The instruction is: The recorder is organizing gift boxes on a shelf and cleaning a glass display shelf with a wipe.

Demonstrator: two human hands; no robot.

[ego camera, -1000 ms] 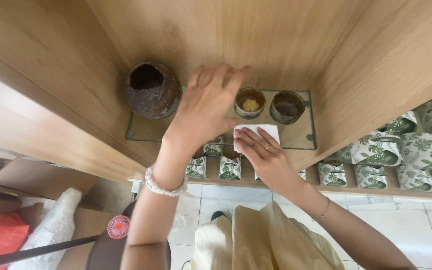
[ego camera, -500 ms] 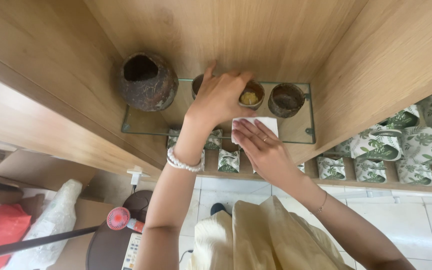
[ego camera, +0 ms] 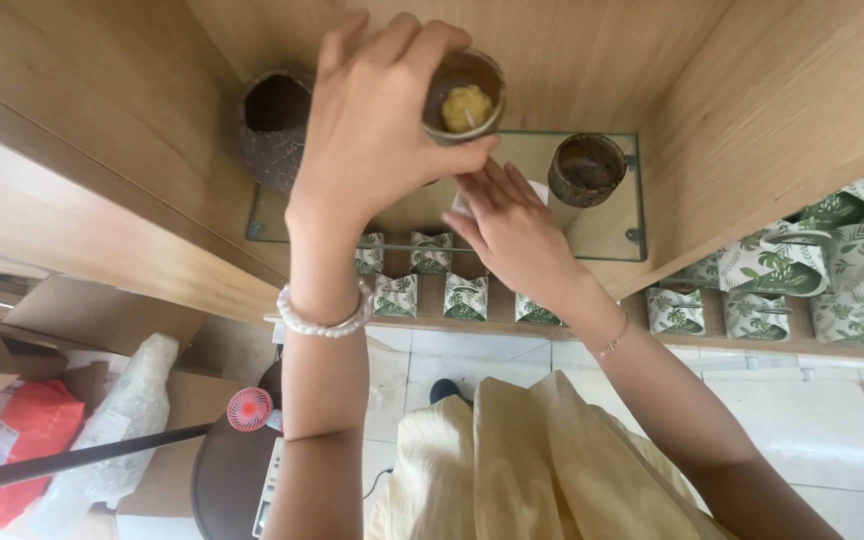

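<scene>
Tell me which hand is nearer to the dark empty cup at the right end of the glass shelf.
Right. The right hand lies flat on the glass shelf just left of the dark empty cup. The left hand is farther left, holding up a candle cup.

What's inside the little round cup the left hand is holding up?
The cup in the left hand holds yellow wax with a white wick. Fingers cover its outer side.

Wooden shelf unit (ego camera: 102, 180) above a pale tiled floor (ego camera: 832, 420), evenly lit
</scene>
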